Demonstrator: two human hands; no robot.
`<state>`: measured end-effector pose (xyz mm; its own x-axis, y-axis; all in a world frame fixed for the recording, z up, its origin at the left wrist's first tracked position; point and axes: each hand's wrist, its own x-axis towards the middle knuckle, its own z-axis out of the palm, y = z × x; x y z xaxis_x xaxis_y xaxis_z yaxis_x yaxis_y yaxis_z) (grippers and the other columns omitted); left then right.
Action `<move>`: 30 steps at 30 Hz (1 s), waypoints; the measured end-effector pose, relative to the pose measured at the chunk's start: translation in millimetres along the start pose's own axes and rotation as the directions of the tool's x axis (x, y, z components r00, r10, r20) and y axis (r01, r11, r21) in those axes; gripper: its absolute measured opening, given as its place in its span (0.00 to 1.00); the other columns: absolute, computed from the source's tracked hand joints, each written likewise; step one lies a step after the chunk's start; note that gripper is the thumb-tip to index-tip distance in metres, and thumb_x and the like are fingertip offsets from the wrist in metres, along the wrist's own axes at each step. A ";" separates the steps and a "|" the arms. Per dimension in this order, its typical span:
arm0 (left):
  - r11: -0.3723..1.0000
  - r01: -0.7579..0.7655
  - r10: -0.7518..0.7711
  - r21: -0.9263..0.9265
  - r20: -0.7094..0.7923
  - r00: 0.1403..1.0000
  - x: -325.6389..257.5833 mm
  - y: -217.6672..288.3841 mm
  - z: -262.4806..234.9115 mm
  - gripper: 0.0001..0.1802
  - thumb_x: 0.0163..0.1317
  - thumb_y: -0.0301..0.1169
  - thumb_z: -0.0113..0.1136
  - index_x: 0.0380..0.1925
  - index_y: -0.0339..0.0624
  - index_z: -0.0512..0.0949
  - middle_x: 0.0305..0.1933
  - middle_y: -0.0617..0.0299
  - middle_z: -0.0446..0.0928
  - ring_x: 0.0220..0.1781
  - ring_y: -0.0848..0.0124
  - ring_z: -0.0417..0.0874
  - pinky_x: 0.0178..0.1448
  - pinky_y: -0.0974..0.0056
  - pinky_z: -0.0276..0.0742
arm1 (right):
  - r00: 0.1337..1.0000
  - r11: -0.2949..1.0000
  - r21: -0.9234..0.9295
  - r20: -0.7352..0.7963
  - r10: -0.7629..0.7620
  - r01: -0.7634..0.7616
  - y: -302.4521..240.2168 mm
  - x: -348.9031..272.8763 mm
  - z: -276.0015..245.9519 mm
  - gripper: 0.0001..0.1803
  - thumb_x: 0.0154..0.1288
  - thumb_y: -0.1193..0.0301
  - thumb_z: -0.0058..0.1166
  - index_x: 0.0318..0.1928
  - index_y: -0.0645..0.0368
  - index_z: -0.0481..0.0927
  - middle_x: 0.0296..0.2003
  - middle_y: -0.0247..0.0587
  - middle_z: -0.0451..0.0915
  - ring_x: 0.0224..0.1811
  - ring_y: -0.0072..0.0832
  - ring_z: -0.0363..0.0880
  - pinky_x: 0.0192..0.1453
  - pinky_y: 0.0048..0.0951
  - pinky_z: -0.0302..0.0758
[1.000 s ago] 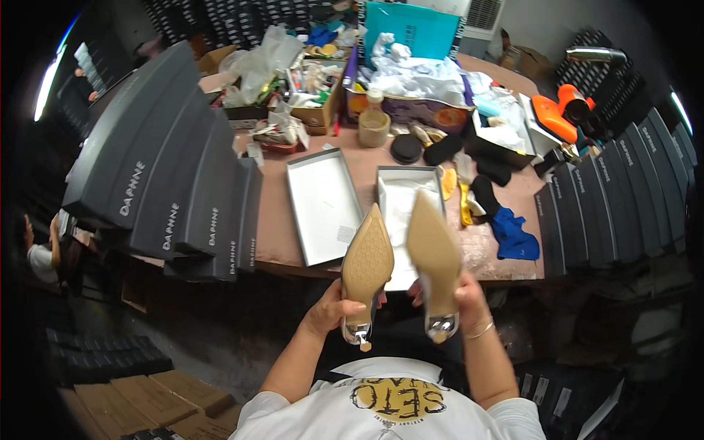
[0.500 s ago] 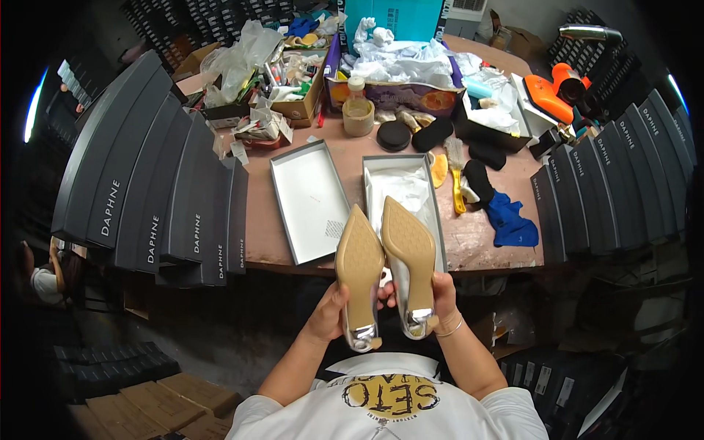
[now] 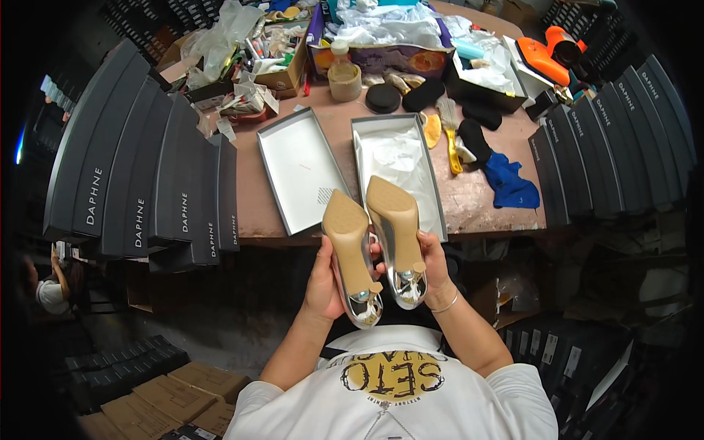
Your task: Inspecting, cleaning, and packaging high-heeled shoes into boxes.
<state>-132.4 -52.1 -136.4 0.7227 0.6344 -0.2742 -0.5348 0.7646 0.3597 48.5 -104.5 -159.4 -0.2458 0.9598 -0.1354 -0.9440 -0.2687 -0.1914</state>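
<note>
Two silver heeled shoes hang side by side over the table's front edge, tan soles facing up and toes pointing away from me. My left hand (image 3: 323, 282) is closed round the left shoe (image 3: 346, 235). Round the right shoe (image 3: 397, 220) my right hand (image 3: 434, 270) is closed, a bracelet on its wrist. Some fingertips of both hands show between the shoes; the rest are hidden behind them. Just beyond the toes lies an open grey shoebox (image 3: 437, 192) with white tissue paper (image 3: 396, 158) inside. Its lid (image 3: 297, 176) rests to the left, white inside up.
Dark shoeboxes stand in rows at the left (image 3: 132, 169) and right (image 3: 594, 154). Behind the open box are a jar (image 3: 345, 81), black pads, a yellow-handled brush (image 3: 453, 150), a blue cloth (image 3: 511, 182), an orange tool (image 3: 543, 61) and a purple carton (image 3: 389, 62) of crumpled paper.
Both shoes have tipped, so the soles look shorter and the heels show more from their ends. The table scene has shifted upward in the picture. Both hands keep their hold.
</note>
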 end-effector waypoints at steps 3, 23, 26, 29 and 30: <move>1.000 -0.028 0.028 0.014 0.017 0.999 -2.6 2.6 3.8 0.37 0.69 0.60 0.38 0.62 0.38 0.64 0.50 0.53 0.75 0.46 0.61 0.80 0.53 0.59 0.78 | 1.000 0.996 -0.083 -0.015 -0.015 0.013 0.9 0.1 4.9 0.32 0.67 0.56 0.37 0.63 0.70 0.64 0.51 0.60 0.77 0.40 0.41 0.84 0.51 0.39 0.81; 0.966 -0.138 0.079 0.219 0.260 0.962 -15.2 1.3 11.5 0.46 0.59 0.61 0.53 0.65 0.33 0.61 0.55 0.51 0.71 0.56 0.61 0.73 0.60 0.56 0.70 | 0.990 0.955 -0.272 0.113 -0.089 0.117 -2.5 -19.2 16.3 0.45 0.50 0.56 0.64 0.63 0.70 0.63 0.56 0.59 0.72 0.56 0.48 0.76 0.58 0.50 0.78; 0.986 -0.099 0.078 0.133 0.153 0.985 -10.6 2.5 17.9 0.40 0.64 0.59 0.48 0.63 0.37 0.62 0.52 0.52 0.73 0.51 0.62 0.76 0.56 0.57 0.75 | 0.992 0.975 -0.213 0.125 -0.032 0.059 -3.6 -13.4 6.5 0.43 0.56 0.52 0.58 0.63 0.71 0.63 0.53 0.58 0.74 0.51 0.45 0.80 0.55 0.45 0.80; 0.997 -0.013 0.010 -0.082 -0.041 0.999 -0.1 5.2 15.8 0.33 0.69 0.58 0.39 0.60 0.43 0.66 0.48 0.51 0.75 0.46 0.62 0.79 0.50 0.58 0.81 | 0.995 0.974 -0.218 -0.077 -0.070 0.052 1.9 -5.1 17.3 0.32 0.69 0.54 0.40 0.61 0.69 0.65 0.51 0.58 0.76 0.40 0.39 0.84 0.49 0.37 0.82; 0.994 -0.008 0.001 -0.111 -0.060 0.998 1.8 3.6 11.1 0.33 0.69 0.58 0.39 0.59 0.43 0.66 0.48 0.51 0.75 0.46 0.62 0.79 0.50 0.57 0.81 | 0.988 0.967 -0.253 -0.134 -0.073 0.038 2.3 -2.7 13.9 0.30 0.70 0.55 0.39 0.60 0.69 0.66 0.51 0.57 0.77 0.39 0.38 0.84 0.49 0.37 0.82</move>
<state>-128.2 -49.5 -125.7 0.6944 0.6412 -0.3266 -0.5858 0.7673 0.2610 44.0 -106.6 -146.0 -0.1440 0.9575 -0.2500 -0.8661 -0.2442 -0.4362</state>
